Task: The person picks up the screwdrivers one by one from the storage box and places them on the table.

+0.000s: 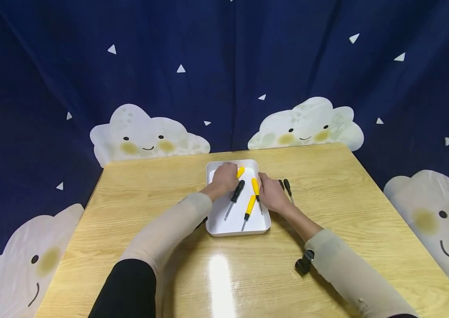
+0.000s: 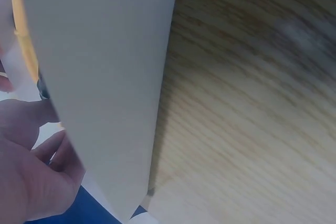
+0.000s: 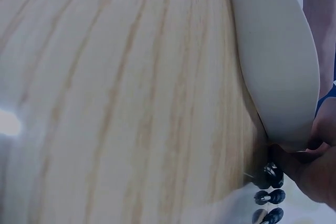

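A white tray (image 1: 220, 227) lies on the table with several screwdrivers in it. My left hand (image 1: 225, 177) reaches into its far left part, fingers curled round a yellow-handled screwdriver (image 1: 240, 171); the rest of that screwdriver is hidden. Just nearer lies a black-handled screwdriver (image 1: 238, 192). Two more yellow screwdrivers, one upper (image 1: 255, 185) and one lower (image 1: 250, 205), lie on the right side of the tray. My right hand (image 1: 273, 194) grips the tray's right wall, also seen in the right wrist view at the wall's far end (image 3: 289, 124).
Black-handled screwdrivers (image 1: 287, 185) lie on the wooden table (image 1: 327, 198), right of the tray and close to my right hand. Something dark (image 1: 202, 222) shows beside the tray under my left forearm. A blue curtain (image 1: 224, 66) with cloud prints hangs behind the table.
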`<state>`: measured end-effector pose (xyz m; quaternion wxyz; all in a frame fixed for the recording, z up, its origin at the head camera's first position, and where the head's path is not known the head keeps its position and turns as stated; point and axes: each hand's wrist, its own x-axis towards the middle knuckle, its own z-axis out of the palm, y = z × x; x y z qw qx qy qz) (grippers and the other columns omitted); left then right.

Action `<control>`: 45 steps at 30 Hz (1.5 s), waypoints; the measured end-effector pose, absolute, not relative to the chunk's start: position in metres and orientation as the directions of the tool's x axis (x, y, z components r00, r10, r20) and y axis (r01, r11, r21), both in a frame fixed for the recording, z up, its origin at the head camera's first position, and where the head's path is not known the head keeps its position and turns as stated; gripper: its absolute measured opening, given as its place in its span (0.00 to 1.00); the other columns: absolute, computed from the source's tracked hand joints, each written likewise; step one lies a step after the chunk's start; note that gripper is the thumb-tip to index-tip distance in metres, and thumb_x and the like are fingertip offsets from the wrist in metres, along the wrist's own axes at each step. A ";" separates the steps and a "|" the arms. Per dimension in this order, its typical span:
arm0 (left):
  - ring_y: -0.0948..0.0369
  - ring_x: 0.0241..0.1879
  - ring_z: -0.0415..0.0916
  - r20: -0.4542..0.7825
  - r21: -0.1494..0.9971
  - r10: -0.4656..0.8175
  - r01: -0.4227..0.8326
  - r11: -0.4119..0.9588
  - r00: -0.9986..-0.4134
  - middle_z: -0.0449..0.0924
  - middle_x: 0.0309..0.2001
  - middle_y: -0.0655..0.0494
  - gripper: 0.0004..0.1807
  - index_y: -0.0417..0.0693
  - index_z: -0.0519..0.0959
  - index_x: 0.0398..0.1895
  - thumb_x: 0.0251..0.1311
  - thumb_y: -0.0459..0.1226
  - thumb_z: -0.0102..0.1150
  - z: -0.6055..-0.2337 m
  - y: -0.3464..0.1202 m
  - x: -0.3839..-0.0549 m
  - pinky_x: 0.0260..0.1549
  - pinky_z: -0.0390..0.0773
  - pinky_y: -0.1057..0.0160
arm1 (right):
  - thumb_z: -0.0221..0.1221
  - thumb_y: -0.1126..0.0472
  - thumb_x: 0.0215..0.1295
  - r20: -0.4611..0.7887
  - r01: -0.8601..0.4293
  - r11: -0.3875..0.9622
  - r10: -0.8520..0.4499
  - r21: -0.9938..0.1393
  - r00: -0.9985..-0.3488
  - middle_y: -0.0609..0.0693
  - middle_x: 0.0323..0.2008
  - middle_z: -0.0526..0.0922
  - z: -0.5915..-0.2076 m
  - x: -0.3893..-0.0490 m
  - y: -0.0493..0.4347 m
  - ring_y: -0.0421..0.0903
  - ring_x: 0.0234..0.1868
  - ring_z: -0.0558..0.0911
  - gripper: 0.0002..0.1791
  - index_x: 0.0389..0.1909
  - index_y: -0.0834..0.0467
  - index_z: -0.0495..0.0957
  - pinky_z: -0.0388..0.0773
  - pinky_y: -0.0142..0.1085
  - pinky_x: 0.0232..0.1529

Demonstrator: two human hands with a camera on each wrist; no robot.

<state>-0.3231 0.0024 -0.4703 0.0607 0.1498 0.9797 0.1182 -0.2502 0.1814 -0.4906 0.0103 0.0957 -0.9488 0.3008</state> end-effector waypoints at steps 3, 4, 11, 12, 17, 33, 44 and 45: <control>0.57 0.31 0.75 -0.088 0.247 0.318 0.289 0.925 -0.944 0.77 0.31 0.54 0.03 0.46 0.81 0.35 0.67 0.35 0.65 -0.471 0.001 -0.322 0.34 0.79 0.61 | 0.44 0.68 0.82 0.058 -0.178 0.803 -0.176 -0.569 -0.983 0.74 0.65 0.77 -0.490 -0.250 0.181 0.65 0.63 0.81 0.27 0.76 0.74 0.61 0.81 0.55 0.62; 0.57 0.31 0.75 -0.090 0.251 0.320 0.290 0.924 -0.943 0.77 0.31 0.54 0.04 0.46 0.81 0.35 0.67 0.35 0.66 -0.471 0.001 -0.321 0.34 0.79 0.61 | 0.44 0.68 0.82 0.055 -0.177 0.804 -0.178 -0.567 -0.983 0.74 0.66 0.77 -0.491 -0.250 0.182 0.65 0.63 0.81 0.27 0.76 0.74 0.61 0.80 0.55 0.62; 0.57 0.32 0.77 -0.072 0.325 0.311 0.273 0.906 -0.948 0.83 0.34 0.55 0.03 0.45 0.84 0.39 0.66 0.35 0.67 -0.463 -0.006 -0.316 0.33 0.79 0.60 | 0.45 0.68 0.81 0.086 -0.193 0.809 -0.175 -0.556 -0.981 0.74 0.64 0.78 -0.492 -0.249 0.183 0.65 0.62 0.82 0.27 0.76 0.74 0.62 0.81 0.55 0.62; 0.57 0.32 0.77 -0.081 0.348 0.306 0.261 0.901 -0.949 0.84 0.36 0.55 0.05 0.45 0.85 0.41 0.66 0.36 0.67 -0.462 -0.007 -0.314 0.33 0.79 0.61 | 0.45 0.68 0.81 0.088 -0.195 0.808 -0.176 -0.557 -0.980 0.74 0.64 0.78 -0.493 -0.248 0.183 0.65 0.62 0.82 0.27 0.76 0.74 0.62 0.81 0.55 0.62; 0.57 0.35 0.78 -0.092 0.438 0.285 0.218 0.872 -0.954 0.85 0.41 0.53 0.10 0.43 0.85 0.47 0.66 0.37 0.67 -0.451 -0.014 -0.310 0.34 0.78 0.63 | 0.45 0.68 0.81 0.091 -0.200 0.805 -0.180 -0.559 -0.979 0.74 0.62 0.79 -0.492 -0.250 0.184 0.66 0.60 0.83 0.27 0.76 0.74 0.62 0.82 0.55 0.61; 0.57 0.38 0.80 0.000 0.634 0.309 0.239 0.735 -0.951 0.87 0.40 0.51 0.14 0.40 0.87 0.50 0.64 0.35 0.69 -0.435 -0.048 -0.303 0.37 0.80 0.64 | 0.47 0.70 0.78 0.113 -0.218 0.808 -0.186 -0.548 -0.976 0.74 0.63 0.79 -0.489 -0.253 0.182 0.66 0.60 0.83 0.27 0.74 0.75 0.64 0.82 0.56 0.60; 0.58 0.34 0.82 -0.039 0.759 0.254 0.137 0.637 -0.966 0.86 0.41 0.52 0.12 0.43 0.86 0.49 0.64 0.37 0.70 -0.436 -0.068 -0.295 0.34 0.79 0.65 | 0.48 0.70 0.78 0.127 -0.223 0.796 -0.183 -0.563 -0.975 0.73 0.64 0.78 -0.490 -0.250 0.181 0.65 0.59 0.84 0.26 0.74 0.75 0.65 0.83 0.56 0.59; 0.59 0.33 0.83 -0.045 0.771 0.246 0.123 0.625 -0.968 0.86 0.42 0.52 0.13 0.43 0.86 0.49 0.64 0.37 0.70 -0.436 -0.069 -0.294 0.34 0.80 0.65 | 0.48 0.70 0.78 0.128 -0.223 0.797 -0.182 -0.562 -0.975 0.73 0.64 0.78 -0.490 -0.250 0.181 0.65 0.60 0.83 0.26 0.74 0.75 0.65 0.83 0.56 0.59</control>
